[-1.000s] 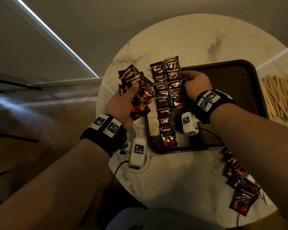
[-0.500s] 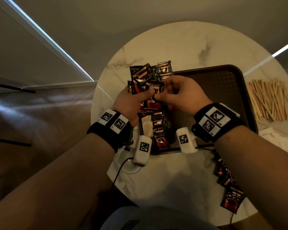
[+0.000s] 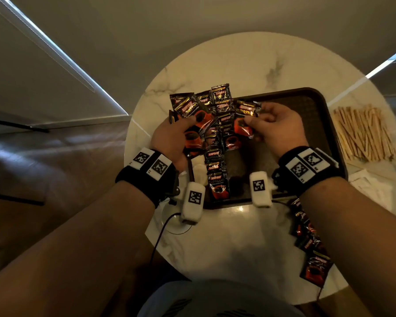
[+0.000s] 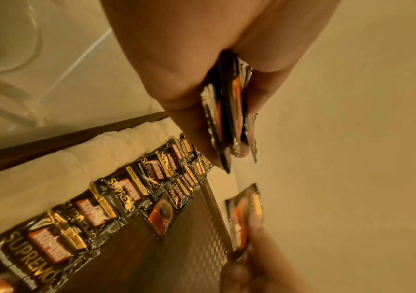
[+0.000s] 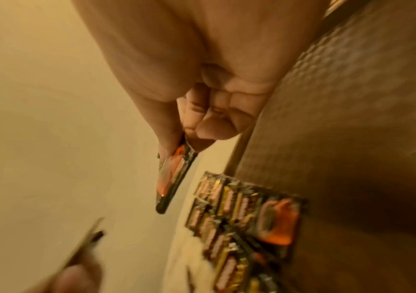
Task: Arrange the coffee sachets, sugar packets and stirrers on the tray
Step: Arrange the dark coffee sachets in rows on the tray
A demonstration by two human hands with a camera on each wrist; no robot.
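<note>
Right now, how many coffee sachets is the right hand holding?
1: one coffee sachet pinched by the right hand over the tray; the right wrist view shows a single edge. The left hand holds a separate stack of sachets.

Round white marble table (image 3: 238, 65) with grey veining, standing on a dark wood floor (image 3: 55, 161). Plain beige wall (image 3: 169, 19) behind, dim room, bright strips of light (image 3: 55, 51) slanting across it.

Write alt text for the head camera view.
Over a brown tray on a round marble table, the left hand grips a fan of coffee sachets while the right hand pinches a single sachet. Two overlapping sachet rows line the tray's left side; wooden stirrers lie beside it.
</note>
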